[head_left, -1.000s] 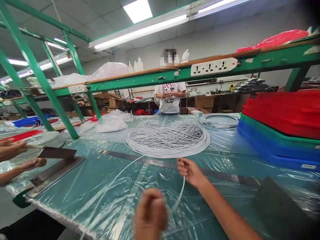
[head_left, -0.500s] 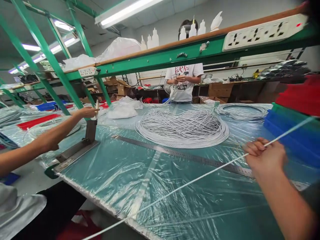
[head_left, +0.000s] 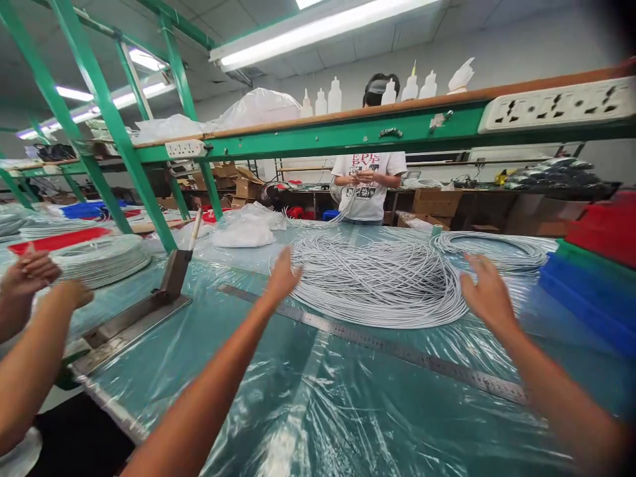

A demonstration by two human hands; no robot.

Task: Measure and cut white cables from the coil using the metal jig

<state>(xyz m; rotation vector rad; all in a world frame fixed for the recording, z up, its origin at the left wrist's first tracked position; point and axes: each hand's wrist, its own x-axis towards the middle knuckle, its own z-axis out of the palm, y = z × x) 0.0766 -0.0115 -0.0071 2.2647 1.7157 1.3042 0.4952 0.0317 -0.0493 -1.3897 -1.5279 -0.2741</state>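
Note:
A large coil of grey-white cable (head_left: pixel 377 278) lies on the plastic-covered green table (head_left: pixel 308 404). My left hand (head_left: pixel 283 275) reaches out to the coil's left edge, fingers stretched, holding nothing. My right hand (head_left: pixel 489 295) is held out at the coil's right side, fingers spread and empty. A long steel ruler (head_left: pixel 397 354) lies across the table between me and the coil.
A co-worker's arms (head_left: pixel 34 331) are at the left beside a lever cutter (head_left: pixel 159 291) with its blade raised. Another person (head_left: pixel 370 182) stands across the table handling cable. Stacked red, green and blue trays (head_left: pixel 596 265) sit at the right. More cable coils (head_left: pixel 99 258) lie left.
My right hand has let go of the cable strand it was pulling. Both my hands have gone forward to the big coil. The co-worker's hand has left the cutter handle.

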